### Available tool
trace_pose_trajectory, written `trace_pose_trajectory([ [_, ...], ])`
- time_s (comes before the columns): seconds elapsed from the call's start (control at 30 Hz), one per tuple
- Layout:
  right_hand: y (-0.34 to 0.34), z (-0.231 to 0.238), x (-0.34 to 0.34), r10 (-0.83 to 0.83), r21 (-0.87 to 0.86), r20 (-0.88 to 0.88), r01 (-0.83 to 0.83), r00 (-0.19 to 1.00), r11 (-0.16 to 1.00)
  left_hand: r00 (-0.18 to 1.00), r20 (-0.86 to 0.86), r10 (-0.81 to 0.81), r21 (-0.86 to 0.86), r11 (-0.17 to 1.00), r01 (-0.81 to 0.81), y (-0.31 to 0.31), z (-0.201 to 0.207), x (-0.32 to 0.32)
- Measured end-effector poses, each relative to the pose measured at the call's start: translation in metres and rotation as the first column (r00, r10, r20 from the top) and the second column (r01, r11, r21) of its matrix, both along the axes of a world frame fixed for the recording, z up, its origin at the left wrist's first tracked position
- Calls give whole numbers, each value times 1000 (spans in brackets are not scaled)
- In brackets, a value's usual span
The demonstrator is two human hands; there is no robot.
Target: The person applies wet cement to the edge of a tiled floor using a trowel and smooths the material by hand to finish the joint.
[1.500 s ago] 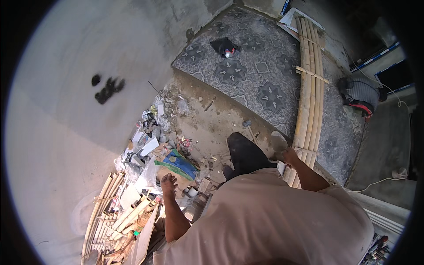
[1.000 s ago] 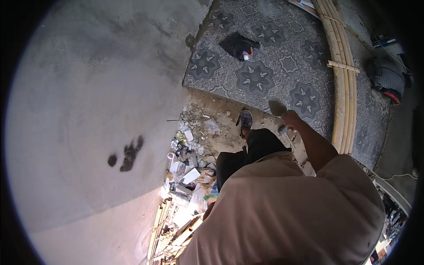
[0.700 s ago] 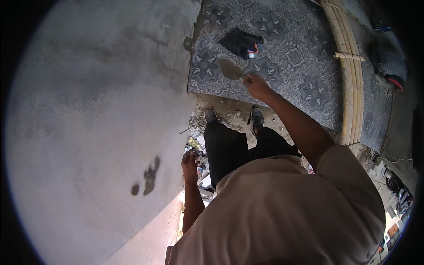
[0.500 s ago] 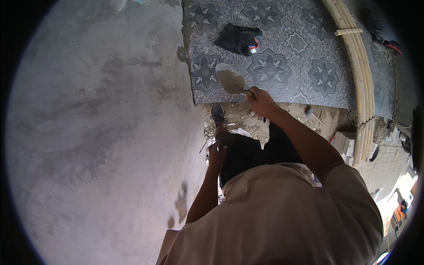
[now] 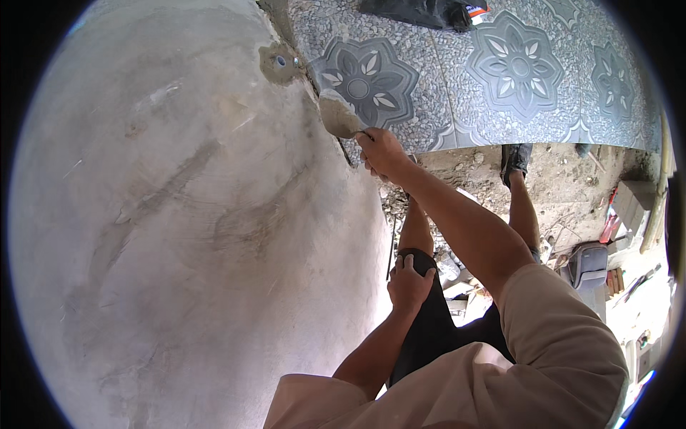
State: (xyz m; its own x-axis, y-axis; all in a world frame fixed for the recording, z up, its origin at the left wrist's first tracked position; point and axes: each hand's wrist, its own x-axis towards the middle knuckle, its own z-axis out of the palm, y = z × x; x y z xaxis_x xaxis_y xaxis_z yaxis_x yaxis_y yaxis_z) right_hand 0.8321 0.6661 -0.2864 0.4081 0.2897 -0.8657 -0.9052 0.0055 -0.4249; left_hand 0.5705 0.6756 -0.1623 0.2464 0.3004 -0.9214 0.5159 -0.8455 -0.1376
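Note:
My right hand (image 5: pixel 386 155) is closed round the handle of a trowel (image 5: pixel 337 118), whose rounded blade is smeared with grey mortar. The blade lies at the tiled floor's edge, beside the smooth grey cement wall (image 5: pixel 179 214); whether it touches the wall I cannot tell. Patterned grey tiles (image 5: pixel 443 86) with flower shapes spread out beyond the trowel. On my bent left knee rests my left hand (image 5: pixel 411 284), fingers apart and nothing held. Up along the wall's edge, a darker mortar patch (image 5: pixel 275 71) surrounds small round openings.
A black plastic bag (image 5: pixel 421 11) lies on the tiles at the top. Rubble and dirt (image 5: pixel 464 168) fill the strip below the tile edge, where my shoe (image 5: pixel 514 161) stands. To the right are a dark bag (image 5: pixel 588 266), a stack of boxes (image 5: pixel 632 207) and bamboo poles (image 5: pixel 659 204).
My right hand has brought the trowel left, from over the tiles to the edge by the wall. The view has come closer to the wall and tiles; my left hand stays at the knee.

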Motion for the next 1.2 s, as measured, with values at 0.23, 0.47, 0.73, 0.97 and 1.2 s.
trace_pose_trajectory([
  [0.23,52,-44,40,-114,163,-89,127,989,978,995,-77,-66,4,998,66,-9,-16,-14],
  [0.47,44,-16,47,-88,252,-47,97,995,963,988,-143,-56,-35,998,52,-10,-23,-15],
  [0.73,29,8,58,-1,345,-18,7,1000,938,987,-150,-53,-49,998,46,-9,-27,-6],
  [0.97,59,11,53,-190,446,40,152,981,882,990,-134,-32,-53,998,25,-7,-31,-10],
  [1.2,71,37,85,-268,425,-80,276,960,862,981,-193,-2,-55,998,-9,-11,-32,-4],
])
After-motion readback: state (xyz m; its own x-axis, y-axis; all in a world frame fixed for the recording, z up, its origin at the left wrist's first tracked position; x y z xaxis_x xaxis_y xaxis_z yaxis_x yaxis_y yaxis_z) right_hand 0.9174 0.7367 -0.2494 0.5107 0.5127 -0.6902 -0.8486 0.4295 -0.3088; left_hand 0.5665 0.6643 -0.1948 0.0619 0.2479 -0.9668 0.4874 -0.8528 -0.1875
